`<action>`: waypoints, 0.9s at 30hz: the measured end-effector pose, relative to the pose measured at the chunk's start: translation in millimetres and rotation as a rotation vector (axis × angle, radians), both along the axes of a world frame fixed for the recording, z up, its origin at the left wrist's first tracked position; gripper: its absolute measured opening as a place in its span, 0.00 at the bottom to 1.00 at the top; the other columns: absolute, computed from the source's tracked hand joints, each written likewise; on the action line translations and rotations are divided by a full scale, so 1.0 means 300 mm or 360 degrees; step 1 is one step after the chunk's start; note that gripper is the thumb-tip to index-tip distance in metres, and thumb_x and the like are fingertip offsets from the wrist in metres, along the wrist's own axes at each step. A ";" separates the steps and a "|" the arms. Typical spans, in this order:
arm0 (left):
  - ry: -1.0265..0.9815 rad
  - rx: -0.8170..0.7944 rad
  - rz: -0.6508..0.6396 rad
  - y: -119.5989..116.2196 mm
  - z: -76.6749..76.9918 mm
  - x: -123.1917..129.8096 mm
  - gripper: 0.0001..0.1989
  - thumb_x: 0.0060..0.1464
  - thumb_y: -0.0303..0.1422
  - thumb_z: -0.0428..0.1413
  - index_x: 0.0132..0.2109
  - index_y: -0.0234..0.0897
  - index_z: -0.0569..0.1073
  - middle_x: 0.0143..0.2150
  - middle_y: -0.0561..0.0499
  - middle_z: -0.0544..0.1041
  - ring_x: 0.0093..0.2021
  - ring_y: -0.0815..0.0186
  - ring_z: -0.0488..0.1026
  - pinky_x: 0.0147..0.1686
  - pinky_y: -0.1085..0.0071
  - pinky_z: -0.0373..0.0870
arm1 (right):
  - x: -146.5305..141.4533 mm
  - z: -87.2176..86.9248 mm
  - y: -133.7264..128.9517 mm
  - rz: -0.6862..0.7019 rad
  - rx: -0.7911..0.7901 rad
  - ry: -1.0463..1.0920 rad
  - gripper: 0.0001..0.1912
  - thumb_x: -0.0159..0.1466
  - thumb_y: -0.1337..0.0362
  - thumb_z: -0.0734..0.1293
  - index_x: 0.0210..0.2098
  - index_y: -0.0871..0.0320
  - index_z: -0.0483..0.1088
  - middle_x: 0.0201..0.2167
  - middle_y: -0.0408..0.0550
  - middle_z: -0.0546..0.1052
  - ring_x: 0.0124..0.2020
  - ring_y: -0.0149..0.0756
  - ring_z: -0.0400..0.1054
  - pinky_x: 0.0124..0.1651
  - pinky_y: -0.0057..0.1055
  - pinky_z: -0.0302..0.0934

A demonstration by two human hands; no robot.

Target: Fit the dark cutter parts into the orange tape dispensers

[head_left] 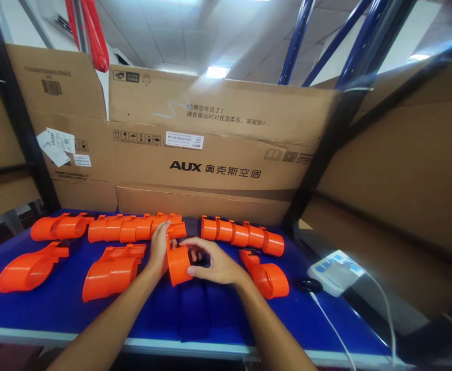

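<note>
Over the middle of the blue tabletop I hold an orange plastic cuff-like part (pixel 179 266), a wide curved band with a narrow arm on top. My left hand (pixel 159 251) is closed on its left side and upper arm. My right hand (pixel 213 262) grips the band's right edge, thumb in front and fingers partly hidden behind it. Something dark shows between the right fingers, too small to name. Just behind the hands, a dark flat piece (pixel 190 227) lies beside a row of similar orange parts (pixel 129 229).
More orange parts lie in a right-hand row (pixel 241 235), at front left (pixel 27 270), left of centre (pixel 112 275) and front right (pixel 270 280). A white device (pixel 336 272) with a cable and a black oval object (pixel 309 285) sit right. Cardboard (pixel 218 149) walls the back.
</note>
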State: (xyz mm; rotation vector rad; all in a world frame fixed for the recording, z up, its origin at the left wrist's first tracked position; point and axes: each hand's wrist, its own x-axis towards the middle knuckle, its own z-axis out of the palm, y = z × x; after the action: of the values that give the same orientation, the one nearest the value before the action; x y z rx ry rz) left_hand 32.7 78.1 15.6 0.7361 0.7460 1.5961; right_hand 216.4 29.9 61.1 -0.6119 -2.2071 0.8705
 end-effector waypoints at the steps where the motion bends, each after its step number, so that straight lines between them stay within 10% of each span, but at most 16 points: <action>1: 0.0068 0.0043 0.0064 -0.002 -0.001 0.004 0.17 0.53 0.47 0.60 0.42 0.39 0.73 0.29 0.54 0.76 0.22 0.69 0.71 0.24 0.74 0.67 | 0.004 0.000 0.002 -0.0012 -0.0001 0.0009 0.27 0.63 0.50 0.72 0.58 0.54 0.70 0.45 0.49 0.75 0.36 0.35 0.64 0.40 0.31 0.63; 8: 0.1161 0.0822 0.0454 -0.129 0.090 -0.019 0.24 0.64 0.48 0.51 0.62 0.44 0.69 0.64 0.43 0.70 0.64 0.53 0.66 0.61 0.56 0.63 | 0.050 -0.008 0.035 -0.0227 0.0026 0.0175 0.24 0.66 0.46 0.67 0.53 0.56 0.70 0.37 0.47 0.72 0.34 0.36 0.63 0.38 0.31 0.62; 14: 0.2597 0.1570 0.0200 -0.275 0.174 -0.103 0.38 0.54 0.43 0.64 0.69 0.45 0.63 0.64 0.40 0.70 0.61 0.45 0.68 0.61 0.45 0.61 | 0.018 -0.005 0.012 -0.0190 0.0041 0.0160 0.24 0.66 0.49 0.68 0.56 0.55 0.68 0.40 0.47 0.73 0.37 0.38 0.66 0.42 0.33 0.64; 27: 0.3159 0.1719 0.0233 -0.293 0.071 -0.443 0.34 0.52 0.34 0.59 0.67 0.44 0.68 0.62 0.39 0.74 0.59 0.43 0.72 0.59 0.45 0.67 | 0.033 -0.038 0.078 -0.0455 -0.0105 0.0492 0.32 0.73 0.42 0.49 0.62 0.55 0.67 0.40 0.52 0.79 0.32 0.38 0.68 0.35 0.35 0.64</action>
State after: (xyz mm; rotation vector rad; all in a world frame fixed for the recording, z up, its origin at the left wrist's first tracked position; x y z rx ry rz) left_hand -100.1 -10.0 36.9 3.2352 1.1346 0.7557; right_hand 226.4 53.2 49.8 -0.7491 -1.7697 0.8278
